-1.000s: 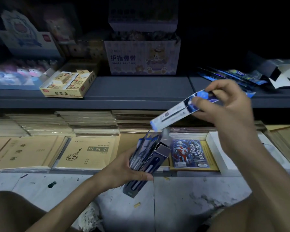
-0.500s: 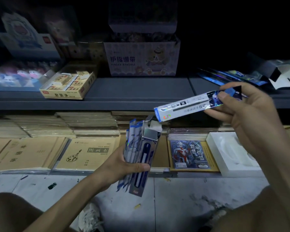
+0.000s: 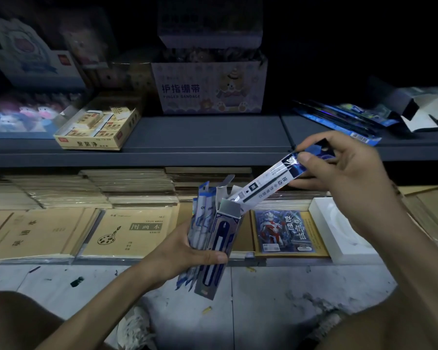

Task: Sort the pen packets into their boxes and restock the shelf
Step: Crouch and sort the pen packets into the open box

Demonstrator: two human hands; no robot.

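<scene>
My left hand (image 3: 185,256) grips a tall blue-and-silver pen box (image 3: 219,243) together with a bundle of pen packets (image 3: 200,223) held against its left side. The box stands nearly upright with its top flaps open. My right hand (image 3: 339,173) pinches one long blue-and-white pen packet (image 3: 271,185) by its upper end. That packet slants down to the left, and its lower tip is at the box's open mouth. More blue pen packets (image 3: 339,120) lie loose on the grey shelf (image 3: 200,137) at the right.
An opened empty carton (image 3: 425,109) lies at the shelf's far right. A finger bandage box (image 3: 208,87) and a yellow eraser box (image 3: 99,127) stand on the shelf. Brown notebooks (image 3: 127,231), a card pack (image 3: 283,231) and a white tray (image 3: 339,231) fill the lower level.
My right hand has tilted the single packet from nearly level to slanting down and brought its lower tip to the box's open top. My left hand kept the box upright.
</scene>
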